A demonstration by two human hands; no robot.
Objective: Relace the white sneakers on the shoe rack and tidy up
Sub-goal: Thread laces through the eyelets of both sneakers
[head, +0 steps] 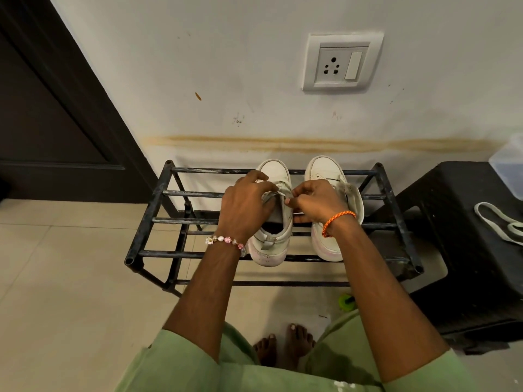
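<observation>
Two white sneakers stand side by side on top of a black metal shoe rack (158,205), toes toward the wall. My left hand (246,205) grips the tongue and upper of the left sneaker (273,244). My right hand (314,202) pinches a white lace end at that shoe's eyelets, and its wrist lies over the right sneaker (325,171). A loose white lace (498,222) lies on the black stool to the right.
A black plastic stool (467,250) stands right of the rack, with a clear plastic box (509,165) at its far corner. A green object (346,302) lies on the tiled floor near my bare feet. A dark door is at the left, a wall socket (342,63) above.
</observation>
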